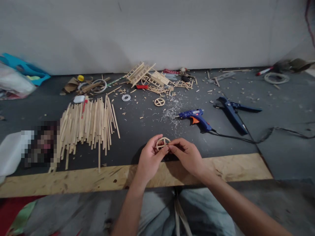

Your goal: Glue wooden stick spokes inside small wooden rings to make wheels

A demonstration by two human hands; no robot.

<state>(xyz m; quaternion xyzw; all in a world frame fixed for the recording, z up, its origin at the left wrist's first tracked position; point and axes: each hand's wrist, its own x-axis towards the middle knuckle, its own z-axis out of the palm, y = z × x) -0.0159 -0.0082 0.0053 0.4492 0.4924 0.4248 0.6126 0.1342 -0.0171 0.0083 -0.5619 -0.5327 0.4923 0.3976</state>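
A small wooden spoked wheel (163, 140) is held upright between my two hands, above the table's front edge. My left hand (150, 157) is closed around its left side, thumb along the lower rim. With thumb and fingertips pinched together, my right hand (188, 154) grips the wheel's right side; whether a small piece sits in that pinch is hidden. A second wooden wheel (159, 102) lies flat farther back. Beyond my right hand rests a blue glue gun (194, 115) with an orange trigger, its nozzle over white glue strings (173, 109).
Many thin wooden sticks (88, 124) lie heaped at left. Wooden model pieces (147, 75) and scraps stand at the back. A blue cutter (232, 114) and the glue gun's black cord (246, 140) lie at right. A white ring (126, 97) sits mid-table.
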